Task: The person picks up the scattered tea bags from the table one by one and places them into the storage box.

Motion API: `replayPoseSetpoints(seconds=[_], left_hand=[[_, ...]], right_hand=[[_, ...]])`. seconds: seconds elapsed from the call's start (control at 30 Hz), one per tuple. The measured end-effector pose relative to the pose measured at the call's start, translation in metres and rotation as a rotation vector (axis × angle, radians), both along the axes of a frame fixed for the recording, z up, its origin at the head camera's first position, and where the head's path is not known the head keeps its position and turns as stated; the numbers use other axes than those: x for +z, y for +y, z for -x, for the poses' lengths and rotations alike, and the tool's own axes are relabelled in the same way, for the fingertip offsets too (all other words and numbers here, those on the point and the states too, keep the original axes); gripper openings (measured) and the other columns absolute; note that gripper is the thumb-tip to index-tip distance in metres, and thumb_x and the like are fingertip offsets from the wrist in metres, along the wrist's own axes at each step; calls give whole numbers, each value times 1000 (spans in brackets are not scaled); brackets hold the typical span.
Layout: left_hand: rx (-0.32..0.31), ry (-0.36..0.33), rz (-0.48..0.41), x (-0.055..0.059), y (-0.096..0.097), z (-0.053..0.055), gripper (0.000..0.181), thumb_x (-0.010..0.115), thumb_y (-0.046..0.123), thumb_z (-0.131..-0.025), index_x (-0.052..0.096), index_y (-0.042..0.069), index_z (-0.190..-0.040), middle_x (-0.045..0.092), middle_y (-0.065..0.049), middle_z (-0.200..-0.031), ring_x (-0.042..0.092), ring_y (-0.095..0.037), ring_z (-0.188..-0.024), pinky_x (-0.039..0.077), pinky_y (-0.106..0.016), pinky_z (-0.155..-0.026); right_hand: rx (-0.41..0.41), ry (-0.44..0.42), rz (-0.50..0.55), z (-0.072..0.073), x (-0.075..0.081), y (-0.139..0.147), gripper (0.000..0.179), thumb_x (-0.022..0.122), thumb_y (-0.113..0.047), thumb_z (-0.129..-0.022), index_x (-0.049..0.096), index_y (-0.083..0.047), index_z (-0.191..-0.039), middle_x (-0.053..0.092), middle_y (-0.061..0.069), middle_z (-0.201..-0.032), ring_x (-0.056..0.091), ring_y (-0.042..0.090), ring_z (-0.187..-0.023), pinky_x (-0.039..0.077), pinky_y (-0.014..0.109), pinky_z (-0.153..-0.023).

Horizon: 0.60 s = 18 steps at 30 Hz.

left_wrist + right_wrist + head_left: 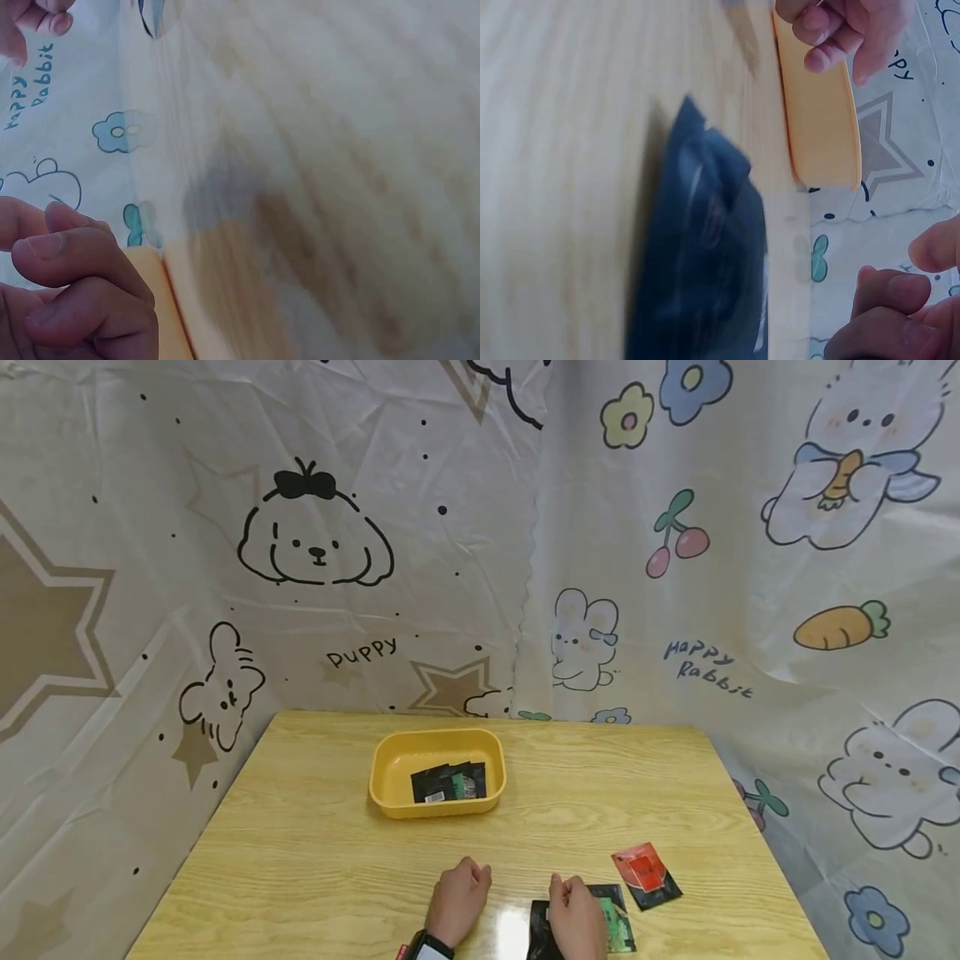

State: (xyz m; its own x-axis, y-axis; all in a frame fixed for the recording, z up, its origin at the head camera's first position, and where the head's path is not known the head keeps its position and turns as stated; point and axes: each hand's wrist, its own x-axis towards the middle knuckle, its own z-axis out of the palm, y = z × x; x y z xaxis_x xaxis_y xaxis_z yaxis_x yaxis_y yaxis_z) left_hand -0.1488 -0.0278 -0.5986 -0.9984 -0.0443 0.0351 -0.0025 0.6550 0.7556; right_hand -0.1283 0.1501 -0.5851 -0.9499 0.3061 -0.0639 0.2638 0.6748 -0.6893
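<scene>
My left hand [459,900] hovers over the near middle of the table, fingers loosely curled around nothing. In the left wrist view its bent fingers [90,300] hold nothing. To its right, my right hand [579,920] is above a black packet [540,935] and partly hides it. The right wrist view shows the thumb apart from the loosely bent fingers [889,322], with the black packet [705,262] lying on the table below. A black-and-green packet [617,927] lies just right of that hand, partly covered by it. Farther right is a red-and-black packet [647,875].
A yellow plastic tray [435,810] stands toward the back of the wooden table [300,860], with several dark packets [450,782] inside. A printed cloth [450,568] hangs behind the table and along both sides. A dark watch [431,946] is on the left wrist.
</scene>
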Motion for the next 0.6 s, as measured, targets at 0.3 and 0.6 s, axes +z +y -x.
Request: replayPoseSetpoints(seconds=[0.3, 0.6], left_hand=[[-52, 60, -34, -6, 7, -14, 25, 62, 23, -93, 53, 14, -71, 46, 8, -55, 41, -7, -48, 34, -26, -46], [-71, 38, 6, -5, 13, -27, 25, 63, 25, -91, 54, 16, -70, 52, 8, -58, 51, -13, -52, 38, -30, -49]], right_hand=[[-27, -13, -61, -12, -6, 14, 32, 50, -28, -97, 51, -9, -71, 43, 1, -56, 41, 16, -50, 31, 33, -50], [-81, -50, -79, -29, -19, 16, 34, 54, -27, -95, 47, -11, -65, 42, -1, -52, 41, 15, -47, 33, 32, -50]])
